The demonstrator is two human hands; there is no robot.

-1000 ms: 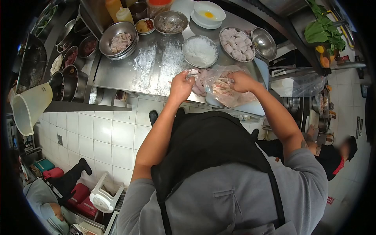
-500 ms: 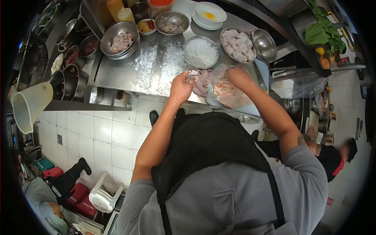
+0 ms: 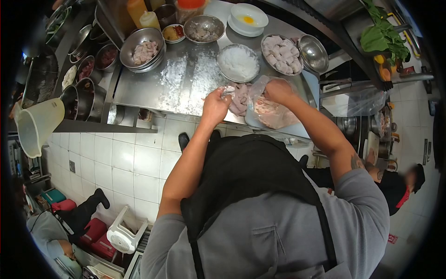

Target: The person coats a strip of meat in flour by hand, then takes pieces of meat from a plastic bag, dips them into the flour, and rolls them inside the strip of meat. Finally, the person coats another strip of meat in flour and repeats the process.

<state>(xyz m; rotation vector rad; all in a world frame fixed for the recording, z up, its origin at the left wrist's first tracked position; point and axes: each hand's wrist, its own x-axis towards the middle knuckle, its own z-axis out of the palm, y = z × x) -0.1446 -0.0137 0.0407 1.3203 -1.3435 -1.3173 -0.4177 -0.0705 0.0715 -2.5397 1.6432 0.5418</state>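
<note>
My left hand (image 3: 215,106) is pinched closed at the counter's front edge, its fingertips on a small whitish, floury piece that I cannot identify. Just right of it lies a heap of pale raw meat strips (image 3: 240,98). A clear plastic bag (image 3: 274,114) of pinkish raw meat rests on a white cutting board (image 3: 299,131). My right hand (image 3: 278,91) is at the bag's mouth, fingers curled down and hidden, so what they grip cannot be seen. Behind the meat stands a bowl of white flour (image 3: 238,63).
Floured meat pieces fill a metal bowl (image 3: 282,54) beside an empty bowl (image 3: 313,53). More bowls of meat (image 3: 143,51) and a white bowl with egg yolk (image 3: 249,18) sit along the back. Flour dusts the steel counter (image 3: 139,90). Co-workers stand at right (image 3: 395,188) and lower left (image 3: 49,232).
My right hand has shifted slightly left over the bag's opening, and the plastic has moved a little. My left hand stays nearly in place.
</note>
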